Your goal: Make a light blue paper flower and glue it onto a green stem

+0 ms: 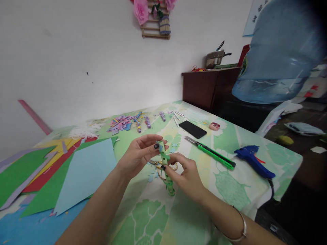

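Between my two hands stands a narrow light-green craft strip with dark spots (164,157), its lower end curled in loops. The thumb and fingers of my left hand (146,149) pinch its top, where a small blue piece shows. Lower down, my right hand (184,170) is closed on the strip's middle, thumb in front. Behind the strip lie scissors with gold handles (174,166), partly hidden by it and my fingers. Small light-blue paper scraps (151,177) are scattered beside the scissors.
On the left lie coloured sheets (88,170) and white string (85,130). Purple scraps (120,123) and several small wrapped rolls (147,121) sit farther back. To the right are a phone (192,129), a green utility knife (212,153) and a blue glue gun (255,161) with a cord.
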Tool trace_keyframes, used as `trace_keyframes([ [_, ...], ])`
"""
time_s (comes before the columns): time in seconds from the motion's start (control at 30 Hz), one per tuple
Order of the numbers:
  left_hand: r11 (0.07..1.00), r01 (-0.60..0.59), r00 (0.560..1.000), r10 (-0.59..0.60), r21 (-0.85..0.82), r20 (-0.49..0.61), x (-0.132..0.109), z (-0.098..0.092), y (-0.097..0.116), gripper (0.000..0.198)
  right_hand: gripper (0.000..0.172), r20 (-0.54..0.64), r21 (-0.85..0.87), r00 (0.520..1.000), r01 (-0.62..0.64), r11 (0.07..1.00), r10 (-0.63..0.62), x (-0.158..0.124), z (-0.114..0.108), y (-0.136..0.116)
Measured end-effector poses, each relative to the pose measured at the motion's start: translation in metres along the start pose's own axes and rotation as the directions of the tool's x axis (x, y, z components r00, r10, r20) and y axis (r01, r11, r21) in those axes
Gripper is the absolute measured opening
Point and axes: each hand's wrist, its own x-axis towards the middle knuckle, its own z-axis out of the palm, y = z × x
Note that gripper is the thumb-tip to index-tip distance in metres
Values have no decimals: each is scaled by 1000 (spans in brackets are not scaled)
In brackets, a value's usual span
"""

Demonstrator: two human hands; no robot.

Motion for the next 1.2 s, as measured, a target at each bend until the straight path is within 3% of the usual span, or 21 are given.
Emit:
trace_keyframes([
  [0.93, 998, -2, 999, -1, -61, -50, 1, 5, -6, 16, 3, 39, -12, 999, -18, 1000, 19, 1, 0, -5],
  [1.2, 998, -63, 995, 62, -5, -84, 1, 7, -9, 21, 6, -50, -79, 999, -5, 997, 1, 0, 0, 0],
])
